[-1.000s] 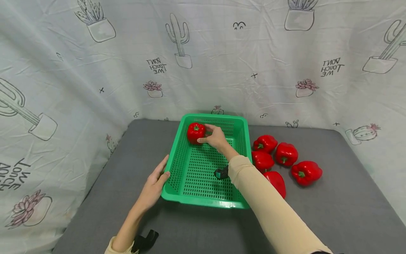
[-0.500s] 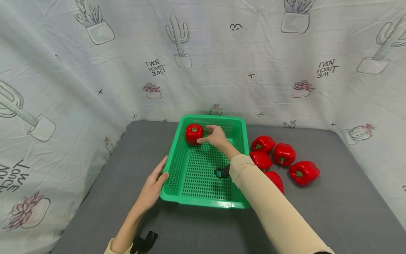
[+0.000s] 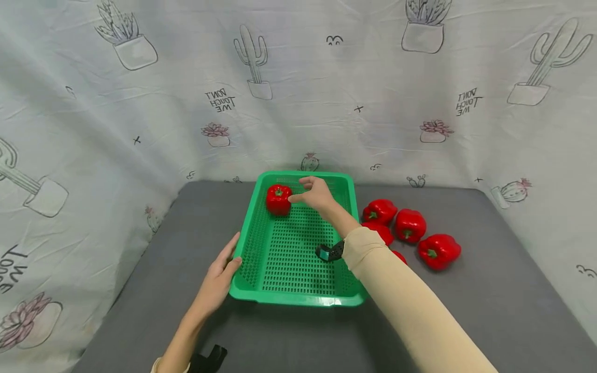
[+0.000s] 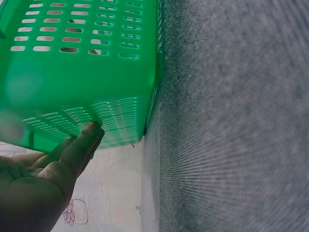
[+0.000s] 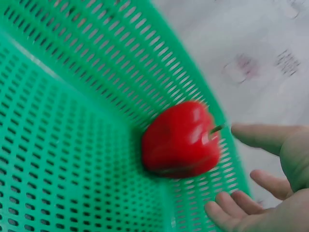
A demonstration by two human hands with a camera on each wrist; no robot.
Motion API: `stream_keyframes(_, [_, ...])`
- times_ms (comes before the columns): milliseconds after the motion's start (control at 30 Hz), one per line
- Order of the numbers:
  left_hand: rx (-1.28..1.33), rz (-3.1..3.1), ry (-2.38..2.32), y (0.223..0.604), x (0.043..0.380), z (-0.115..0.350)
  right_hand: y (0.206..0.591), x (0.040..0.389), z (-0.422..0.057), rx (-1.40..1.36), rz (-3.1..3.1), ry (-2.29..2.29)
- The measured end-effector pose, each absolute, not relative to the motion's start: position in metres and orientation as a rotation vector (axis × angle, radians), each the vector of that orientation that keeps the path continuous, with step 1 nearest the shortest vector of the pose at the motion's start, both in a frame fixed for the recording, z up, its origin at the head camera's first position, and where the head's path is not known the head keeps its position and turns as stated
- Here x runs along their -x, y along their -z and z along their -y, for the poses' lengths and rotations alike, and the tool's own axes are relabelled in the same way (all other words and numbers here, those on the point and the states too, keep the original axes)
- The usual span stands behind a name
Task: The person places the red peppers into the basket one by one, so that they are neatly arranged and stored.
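A green perforated plastic basket (image 3: 298,299) stands on the table, with one red bell pepper (image 3: 278,201) upright in its far left corner. My right hand (image 3: 318,196) hovers over the basket just right of that pepper, thumb and fingers spread, holding nothing. From the right wrist, the pepper (image 5: 178,142) leans near the basket wall, apart from the spread fingers. At the basket's left side my left hand (image 3: 218,282) lies with extended fingers along the outer wall and its thumb by the rim. The left wrist view shows those fingertips (image 4: 91,128) against the slotted wall.
Several red bell peppers (image 3: 410,226) lie on the grey tabletop (image 3: 480,300) right of the basket, some partly hidden by the right sleeve (image 3: 401,290). A white cactus-print cloth (image 3: 298,88) hangs behind and to the sides.
My right hand has let go of the pepper and drawn back from it slightly, up and right, with fingers opening. The pepper stays in the corner; my left hand keeps its place at the basket.
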State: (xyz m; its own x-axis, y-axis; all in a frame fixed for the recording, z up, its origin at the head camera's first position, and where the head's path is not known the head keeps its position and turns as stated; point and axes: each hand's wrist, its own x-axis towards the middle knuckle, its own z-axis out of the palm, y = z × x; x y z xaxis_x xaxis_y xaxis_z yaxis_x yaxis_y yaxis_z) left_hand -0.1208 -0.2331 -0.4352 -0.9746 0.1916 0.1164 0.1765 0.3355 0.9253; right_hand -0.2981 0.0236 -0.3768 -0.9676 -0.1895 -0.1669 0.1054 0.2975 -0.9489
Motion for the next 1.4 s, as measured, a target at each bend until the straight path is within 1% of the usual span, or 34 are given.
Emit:
stream_keyframes(200, [-0.352,-2.580,-1.747,0.437,0.121,0.235,0.352,0.276,-0.045,0.145,-2.328,1.829])
stream_keyframes(300, [-0.366,-2.587,-1.735,0.439,0.122,0.236,0.344,0.254,-0.065,0.223,-2.379,1.910])
stream_keyframes(433, [-0.387,-2.575,-1.743,0.440,0.126,0.236,0.341,0.217,-0.103,0.282,-2.513,2.011])
stream_keyframes(500, [-0.386,-2.571,-1.747,0.440,0.127,0.235,0.345,0.199,-0.124,0.253,-2.571,2.056])
stream_keyframes(633, [-0.377,-2.565,-1.743,0.441,0.128,0.232,0.359,0.169,-0.163,0.102,-2.681,2.058])
stream_keyframes(833, [-0.357,-2.551,-1.745,0.440,0.127,0.232,0.388,0.136,-0.199,-0.091,-2.770,1.859])
stream_keyframes(1133, [-0.357,-2.562,-1.733,0.439,0.126,0.232,0.426,0.120,-0.216,-0.198,-2.735,1.834])
stream_keyframes(1400, [-0.348,-2.549,-1.748,0.439,0.125,0.232,0.434,0.119,-0.210,-0.205,-2.702,1.863])
